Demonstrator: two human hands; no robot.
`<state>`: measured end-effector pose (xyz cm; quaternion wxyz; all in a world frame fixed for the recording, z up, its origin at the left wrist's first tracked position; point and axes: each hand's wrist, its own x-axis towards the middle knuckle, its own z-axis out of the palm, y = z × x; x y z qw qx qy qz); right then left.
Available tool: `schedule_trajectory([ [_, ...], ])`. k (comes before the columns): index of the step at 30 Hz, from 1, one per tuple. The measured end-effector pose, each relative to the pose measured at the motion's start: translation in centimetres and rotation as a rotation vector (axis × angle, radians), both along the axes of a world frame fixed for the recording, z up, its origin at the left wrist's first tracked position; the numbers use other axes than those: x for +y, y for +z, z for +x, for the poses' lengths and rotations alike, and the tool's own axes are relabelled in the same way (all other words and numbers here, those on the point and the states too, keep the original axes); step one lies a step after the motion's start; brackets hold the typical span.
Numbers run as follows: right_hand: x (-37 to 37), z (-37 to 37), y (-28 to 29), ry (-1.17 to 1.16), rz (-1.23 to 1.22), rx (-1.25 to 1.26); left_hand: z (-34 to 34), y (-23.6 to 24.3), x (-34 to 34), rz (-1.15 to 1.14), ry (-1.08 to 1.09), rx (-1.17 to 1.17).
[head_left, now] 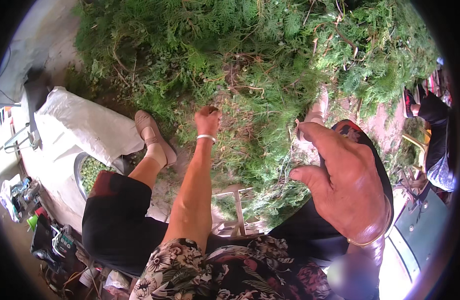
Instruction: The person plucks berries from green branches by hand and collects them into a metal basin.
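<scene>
Pile of green conifer branches (270, 100) on ground, spreading ahead of both hands and down between knees. Left hand (208, 119) over near part of pile, fingers curled in; cannot tell whether any sprig is gripped. Right hand (346, 175) well apart from left, nearer camera, thumb and forefinger spread with gap between; branches lie beyond and left of its fingertips. White sack (85, 127) and bowl (77, 172) of small green pieces left of left hand.

Clutter (65, 245) lies lower left — at right, a teal panel (424, 227) and another person's leg (435, 112).
</scene>
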<state>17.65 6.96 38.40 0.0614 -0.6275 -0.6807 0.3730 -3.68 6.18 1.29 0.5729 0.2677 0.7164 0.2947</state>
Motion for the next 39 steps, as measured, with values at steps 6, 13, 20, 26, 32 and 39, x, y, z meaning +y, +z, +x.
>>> schedule_trajectory([
  [6,-0.3,-0.6,0.1,0.053,0.024,-0.026,-4.5,1.8,-5.7,0.059,0.499,-0.888],
  [13,0.1,-1.1,0.4,0.079,-0.043,-0.042,-11.4,-4.1,-4.2,-0.007,0.388,0.491],
  [20,0.2,-1.2,-0.2,0.069,-0.052,-0.026,-12.1,-5.0,-5.3,0.042,0.014,0.801],
  [26,0.1,-1.4,-0.1,0.105,-0.033,-0.051,-11.2,-0.4,-5.9,-0.222,0.473,-0.343],
  [32,0.3,-1.5,-0.1,0.134,-0.095,-0.026,-6.9,1.5,-6.5,-0.227,0.42,-0.364],
  [39,0.1,-1.5,-0.4,0.14,-0.065,-0.036,-8.8,0.8,-2.4,-0.035,0.477,-0.096],
])
